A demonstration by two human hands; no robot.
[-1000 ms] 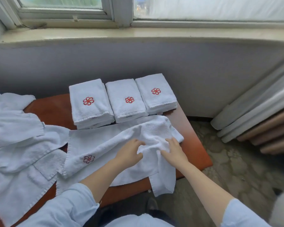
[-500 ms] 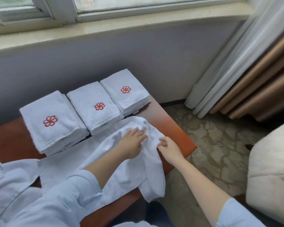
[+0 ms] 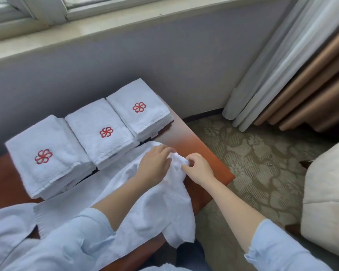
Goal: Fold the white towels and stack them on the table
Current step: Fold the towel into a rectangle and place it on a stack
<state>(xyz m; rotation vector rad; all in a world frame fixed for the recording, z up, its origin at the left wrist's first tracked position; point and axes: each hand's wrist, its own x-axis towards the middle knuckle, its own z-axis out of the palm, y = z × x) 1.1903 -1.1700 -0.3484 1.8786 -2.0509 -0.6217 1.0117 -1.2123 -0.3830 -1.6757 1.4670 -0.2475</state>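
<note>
An unfolded white towel point(image 3: 157, 210) lies across the front of the brown table point(image 3: 186, 141), one end hanging over the near edge. My left hand point(image 3: 155, 163) and my right hand point(image 3: 199, 169) both pinch its bunched far-right corner, close together. Three stacks of folded white towels with red flower logos stand in a row behind: the left stack point(image 3: 47, 157), the middle stack point(image 3: 102, 132) and the right stack point(image 3: 139, 110).
More loose white towels point(image 3: 6, 227) lie at the lower left. A grey wall under the window sill runs behind the table. Curtains point(image 3: 294, 61) hang at the right, and a pale upholstered seat point(image 3: 329, 194) stands on the patterned carpet.
The view has swung right. My hands have slid along the towel to its far-right corner and come closer together, now pinching it.
</note>
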